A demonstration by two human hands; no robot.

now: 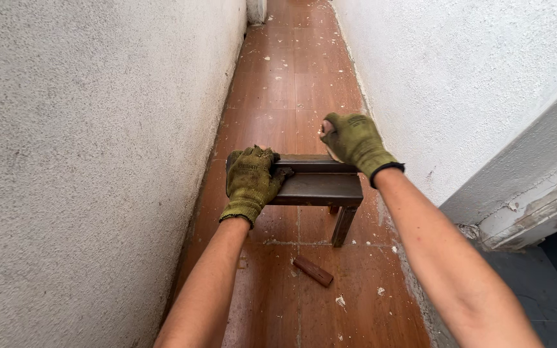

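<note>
A dark metal frame (320, 187) of square tubing, shaped like a small stool, is lifted above the brown tiled floor in a narrow passage. One leg (343, 225) hangs down at its right side. My left hand (251, 180), in an olive green glove, grips the frame's left end. My right hand (354, 140), gloved the same way, sits over the frame's far right corner with its fingers curled on the top bar.
Rough white plastered walls (85, 161) close in on both sides (459, 77). The tiled floor (291, 77) is speckled with plaster bits. A small brown block (312, 271) lies on the floor below the frame. A grey door frame (536, 193) stands at the right.
</note>
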